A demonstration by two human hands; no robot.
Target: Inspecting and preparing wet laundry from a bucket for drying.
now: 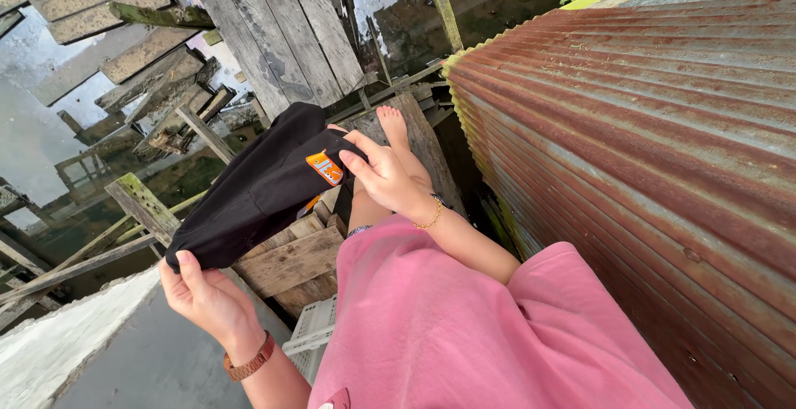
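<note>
The black cloth (261,185) hangs stretched in the air above the plank walkway (290,264), its long axis slanting between both hands: left hand (207,297) pinches the lower end, right hand (385,177) grips the upper end beside the orange patch (325,168).

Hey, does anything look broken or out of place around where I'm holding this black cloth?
Yes. The wooden planks beyond the black cloth lie askew and weathered, with gaps showing water below. The corrugated metal sheet beside you is heavily rusted. The left hand and right hand hold the cloth without trouble.
</note>
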